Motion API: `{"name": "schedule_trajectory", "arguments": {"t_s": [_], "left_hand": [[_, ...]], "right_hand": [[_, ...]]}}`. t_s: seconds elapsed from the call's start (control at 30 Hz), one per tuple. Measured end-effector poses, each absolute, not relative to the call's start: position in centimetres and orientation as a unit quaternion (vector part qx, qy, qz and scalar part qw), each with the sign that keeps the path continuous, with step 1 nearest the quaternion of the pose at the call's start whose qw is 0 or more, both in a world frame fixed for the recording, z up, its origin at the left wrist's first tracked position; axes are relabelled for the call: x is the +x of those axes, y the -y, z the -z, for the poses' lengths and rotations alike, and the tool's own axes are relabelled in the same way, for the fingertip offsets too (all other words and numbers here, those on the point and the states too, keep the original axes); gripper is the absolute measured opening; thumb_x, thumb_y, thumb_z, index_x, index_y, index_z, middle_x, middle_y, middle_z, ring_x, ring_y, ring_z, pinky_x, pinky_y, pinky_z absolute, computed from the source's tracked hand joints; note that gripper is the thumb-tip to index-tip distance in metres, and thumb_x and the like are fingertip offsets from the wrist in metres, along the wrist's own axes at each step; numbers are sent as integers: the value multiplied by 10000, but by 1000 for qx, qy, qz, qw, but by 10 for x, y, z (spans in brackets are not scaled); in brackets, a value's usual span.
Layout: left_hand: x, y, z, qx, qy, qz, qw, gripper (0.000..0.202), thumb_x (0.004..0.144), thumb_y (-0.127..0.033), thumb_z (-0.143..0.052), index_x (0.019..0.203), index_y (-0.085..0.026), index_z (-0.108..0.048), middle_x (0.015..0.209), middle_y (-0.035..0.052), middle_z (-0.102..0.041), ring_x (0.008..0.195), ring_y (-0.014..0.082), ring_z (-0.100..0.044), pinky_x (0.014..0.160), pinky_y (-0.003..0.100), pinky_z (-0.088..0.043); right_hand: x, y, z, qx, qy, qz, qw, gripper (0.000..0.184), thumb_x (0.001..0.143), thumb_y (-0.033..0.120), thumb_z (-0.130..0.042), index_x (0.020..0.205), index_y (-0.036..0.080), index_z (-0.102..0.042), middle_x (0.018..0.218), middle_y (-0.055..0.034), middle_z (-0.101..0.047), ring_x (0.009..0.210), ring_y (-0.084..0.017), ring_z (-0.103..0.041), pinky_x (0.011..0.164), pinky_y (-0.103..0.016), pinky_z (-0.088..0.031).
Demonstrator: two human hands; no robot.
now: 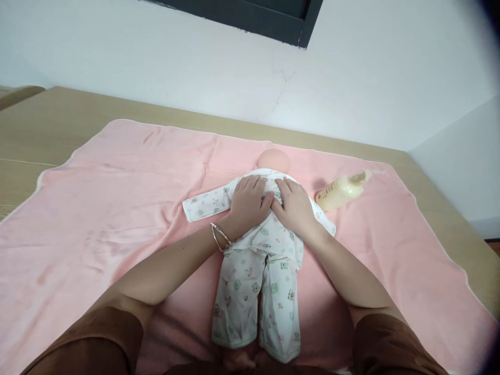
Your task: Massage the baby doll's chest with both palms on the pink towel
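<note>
A baby doll (pixel 259 271) in white printed pyjamas lies on a pink blanket (pixel 117 208), its bald head (pixel 274 158) pointing away from me. My left hand (pixel 249 201) rests flat on the doll's upper body, fingers spread, a silver bangle on the wrist. My right hand (pixel 294 204) lies flat beside it on the same part of the doll, thumbs nearly touching. Neither hand grips anything. One doll sleeve (pixel 205 204) stretches out to the left.
A cream-coloured lotion bottle (pixel 341 190) lies on its side on the blanket, right of the doll. The blanket covers a wooden table (pixel 47 120) set against a white wall. The table's right edge runs close to the blanket.
</note>
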State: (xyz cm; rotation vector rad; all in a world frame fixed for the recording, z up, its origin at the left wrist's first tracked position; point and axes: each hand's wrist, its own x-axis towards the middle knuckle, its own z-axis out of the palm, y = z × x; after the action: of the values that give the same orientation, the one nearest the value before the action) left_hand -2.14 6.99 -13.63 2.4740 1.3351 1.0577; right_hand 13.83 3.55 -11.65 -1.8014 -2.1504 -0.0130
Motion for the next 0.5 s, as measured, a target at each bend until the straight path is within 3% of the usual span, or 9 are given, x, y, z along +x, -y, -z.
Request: {"name": "schedule_trajectory", "arguments": {"t_s": [0.5], "left_hand": [[-21,-72,137,822,-444,-345,91,393,992,-350,-448,1282,-137,-604,1314,153,-643,1259,312,-551,1137,499,-416]], "right_hand": [[137,-35,112,-648,749,-10,139,621,983,395,-407,1540,120,-417,1497,-214,-510,1391,-369,-453,1165,-569,-335]]}}
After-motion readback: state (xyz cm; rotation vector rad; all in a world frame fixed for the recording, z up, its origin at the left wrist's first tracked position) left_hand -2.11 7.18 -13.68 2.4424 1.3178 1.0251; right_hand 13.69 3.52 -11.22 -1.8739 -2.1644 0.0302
